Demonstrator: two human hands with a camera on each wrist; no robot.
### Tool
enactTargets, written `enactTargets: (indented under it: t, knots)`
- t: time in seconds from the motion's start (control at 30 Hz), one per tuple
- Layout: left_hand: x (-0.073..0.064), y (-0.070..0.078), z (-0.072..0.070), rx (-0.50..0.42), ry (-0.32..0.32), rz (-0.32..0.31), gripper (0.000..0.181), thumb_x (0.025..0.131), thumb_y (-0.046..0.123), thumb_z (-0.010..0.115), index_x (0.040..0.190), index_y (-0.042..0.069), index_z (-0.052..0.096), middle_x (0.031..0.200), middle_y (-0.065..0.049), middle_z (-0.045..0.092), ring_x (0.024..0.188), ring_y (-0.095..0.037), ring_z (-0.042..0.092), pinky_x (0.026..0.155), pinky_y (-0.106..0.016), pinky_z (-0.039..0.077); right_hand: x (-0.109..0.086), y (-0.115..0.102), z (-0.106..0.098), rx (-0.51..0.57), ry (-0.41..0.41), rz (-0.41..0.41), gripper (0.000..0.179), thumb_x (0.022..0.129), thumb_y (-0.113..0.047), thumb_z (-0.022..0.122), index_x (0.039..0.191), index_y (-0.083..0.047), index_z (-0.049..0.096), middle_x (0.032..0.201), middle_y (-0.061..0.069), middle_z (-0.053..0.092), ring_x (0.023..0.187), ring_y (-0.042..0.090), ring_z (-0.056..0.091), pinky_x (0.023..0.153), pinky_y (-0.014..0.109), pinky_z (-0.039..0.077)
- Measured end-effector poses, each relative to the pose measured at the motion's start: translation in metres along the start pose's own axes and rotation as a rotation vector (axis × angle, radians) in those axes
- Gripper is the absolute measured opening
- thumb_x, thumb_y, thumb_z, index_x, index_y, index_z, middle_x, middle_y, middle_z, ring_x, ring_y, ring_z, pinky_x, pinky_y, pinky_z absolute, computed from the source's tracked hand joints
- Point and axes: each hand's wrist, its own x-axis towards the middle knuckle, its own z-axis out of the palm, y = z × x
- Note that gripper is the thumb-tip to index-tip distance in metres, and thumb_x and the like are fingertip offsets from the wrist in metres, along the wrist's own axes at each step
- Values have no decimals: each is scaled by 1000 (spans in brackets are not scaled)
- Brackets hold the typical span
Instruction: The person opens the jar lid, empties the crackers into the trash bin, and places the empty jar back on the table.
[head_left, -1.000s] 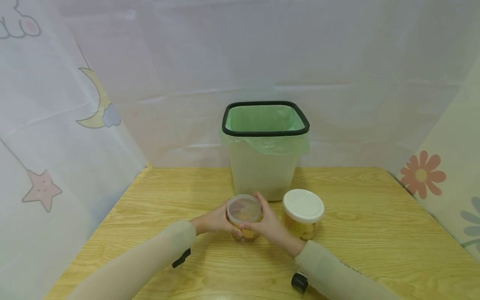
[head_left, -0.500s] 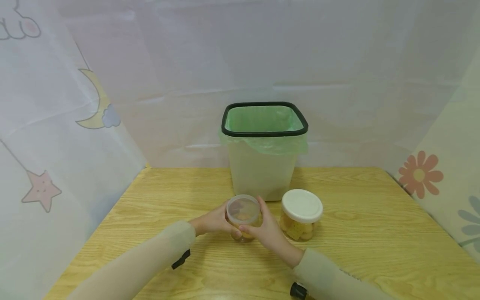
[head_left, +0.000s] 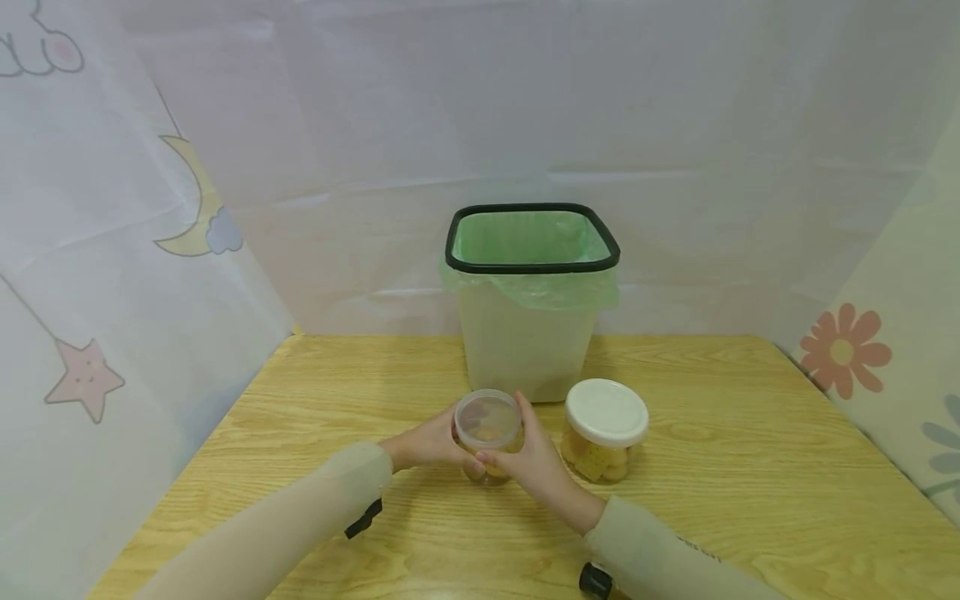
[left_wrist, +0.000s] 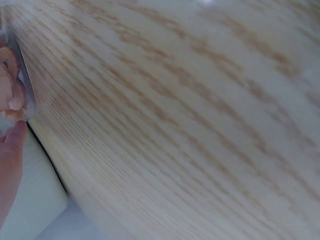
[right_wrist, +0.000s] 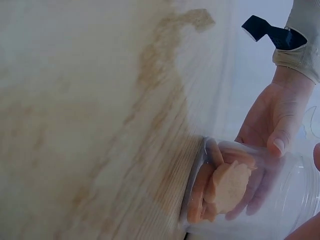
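Both hands hold a clear plastic jar upright at the middle of the wooden table, in front of a bin. My left hand curves round its left side; my right hand curves round the right. The thumbs meet at the near side, below the rim. In the right wrist view, orange-brown biscuits lie at the jar's bottom, with the upper part showing bare clear wall. The left wrist view catches only a fingertip and a slice of the jar at the left edge.
Behind the jar stands a pale bin with a black rim and a green liner. A second jar, white-lidded and holding yellowish pieces, stands right of my right hand. A printed cloth hangs behind and beside the table.
My right hand and wrist have shifted slightly down and turned a little round the jar. The jar and left hand stay in place.
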Motion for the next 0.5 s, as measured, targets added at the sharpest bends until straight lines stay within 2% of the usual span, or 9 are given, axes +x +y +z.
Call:
enactTargets:
  t: [0.23, 0.5]
  knots:
    - [1, -1, 0, -16, -18, 28, 92, 80, 8, 78, 151, 4, 20, 147, -27, 32, 133, -41, 36, 106, -38, 36, 3, 1, -2, 28, -30, 4, 107, 78, -19, 84, 150, 9, 11, 154, 31, 18, 140, 48, 19, 109, 63, 21]
    - [3, -2, 1, -49, -7, 27, 92, 79, 1, 77, 151, 1, 20, 145, -29, 34, 131, -43, 38, 104, -35, 39, 7, 3, -2, 27, -32, 10, 108, 76, -19, 85, 150, 9, 12, 154, 30, 19, 139, 47, 23, 108, 61, 24]
